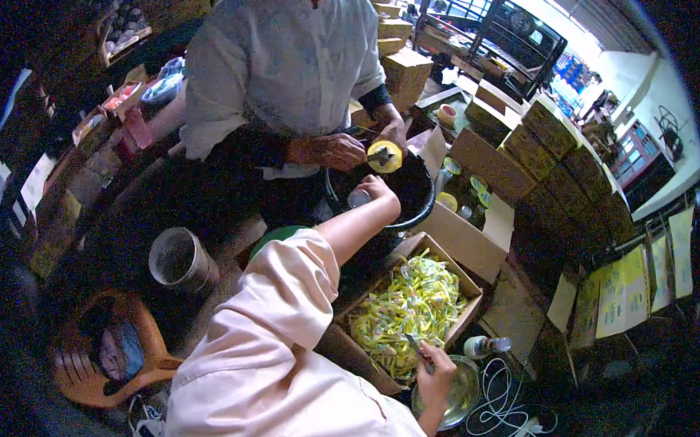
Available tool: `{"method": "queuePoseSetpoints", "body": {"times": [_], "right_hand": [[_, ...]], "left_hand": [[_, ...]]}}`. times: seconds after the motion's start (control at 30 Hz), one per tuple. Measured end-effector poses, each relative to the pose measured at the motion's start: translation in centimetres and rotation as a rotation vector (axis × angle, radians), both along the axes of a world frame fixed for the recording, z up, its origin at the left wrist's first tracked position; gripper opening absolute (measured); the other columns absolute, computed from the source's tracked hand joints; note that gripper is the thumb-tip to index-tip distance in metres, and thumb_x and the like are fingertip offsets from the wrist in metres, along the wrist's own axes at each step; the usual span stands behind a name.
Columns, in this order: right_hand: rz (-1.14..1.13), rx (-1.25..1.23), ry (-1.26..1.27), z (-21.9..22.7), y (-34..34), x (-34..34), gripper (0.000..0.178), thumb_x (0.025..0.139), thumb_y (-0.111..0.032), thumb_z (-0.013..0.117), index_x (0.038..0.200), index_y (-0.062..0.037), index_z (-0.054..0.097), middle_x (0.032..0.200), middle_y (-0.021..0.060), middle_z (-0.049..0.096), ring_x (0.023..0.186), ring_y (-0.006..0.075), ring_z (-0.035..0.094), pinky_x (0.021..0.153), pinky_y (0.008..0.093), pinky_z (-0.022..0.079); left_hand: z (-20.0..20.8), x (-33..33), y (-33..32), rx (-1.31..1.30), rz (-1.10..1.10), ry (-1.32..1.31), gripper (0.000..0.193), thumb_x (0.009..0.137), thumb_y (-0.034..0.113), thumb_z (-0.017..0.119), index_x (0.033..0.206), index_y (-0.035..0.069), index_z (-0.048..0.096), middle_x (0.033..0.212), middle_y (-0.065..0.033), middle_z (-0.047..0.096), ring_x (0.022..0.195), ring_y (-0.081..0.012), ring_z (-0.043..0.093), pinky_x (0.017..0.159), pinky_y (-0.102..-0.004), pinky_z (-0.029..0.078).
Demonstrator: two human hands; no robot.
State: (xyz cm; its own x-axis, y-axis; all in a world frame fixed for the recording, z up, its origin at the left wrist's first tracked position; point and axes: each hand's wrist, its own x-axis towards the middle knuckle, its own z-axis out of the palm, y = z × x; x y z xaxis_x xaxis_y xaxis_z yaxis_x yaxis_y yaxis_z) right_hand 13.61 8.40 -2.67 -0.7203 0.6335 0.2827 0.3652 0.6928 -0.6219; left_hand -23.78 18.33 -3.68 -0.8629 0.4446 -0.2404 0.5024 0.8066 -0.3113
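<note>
While our right hand is pinching a slim knife-like tool, its tip is pointing ahead and leftward, over a heap of yellow-green strips. Those strips are filling an open cardboard box, just ahead of the same grip. Well ahead and to the left of it, our left hand is reaching over a dark bucket, its fingers curling at a pale round item; we cannot tell whether they are gripping this or only touching it. Just beyond the left hand, a co-worker's hands are holding a yellow round piece with a dark, star-like opening. To the right of our left hand, a carton is holding round containers with yellow-green tops. Nearer the right grip, a clear bowl is sitting just beside our wrist, while a white bottle and a looping white cord are lying to its right. Well to the left of that grip, a pale pail is standing beyond an orange plastic chair.
</note>
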Motion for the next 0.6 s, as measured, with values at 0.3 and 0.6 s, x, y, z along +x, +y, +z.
{"method": "queuePoseSetpoints", "body": {"times": [0.3,0.6], "right_hand": [[-0.124,-0.102,-0.014,-0.7,-1.7,-1.1,0.030,0.063,0.005,0.061,0.091,-0.0052,0.062,0.081,0.0122,0.061,0.075,0.0262,0.059,0.070,0.0330,0.047],[-0.085,-0.009,0.062,0.1,-2.9,-2.1,0.026,0.064,0.007,0.060,0.087,-0.0029,0.063,0.074,0.0110,0.061,0.067,0.0215,0.060,0.060,0.0291,0.047]], "left_hand": [[2.0,0.8,1.2,-0.207,-0.150,-0.018,0.032,0.077,0.020,0.057,0.107,0.010,0.055,0.104,-0.0050,0.056,0.092,-0.0277,0.055,0.076,-0.0496,0.045],[4.5,1.2,-1.9,-0.157,-0.298,-0.252,0.038,0.067,0.018,0.067,0.102,0.006,0.060,0.106,-0.0080,0.057,0.091,-0.0268,0.057,0.071,-0.0485,0.049]]}}
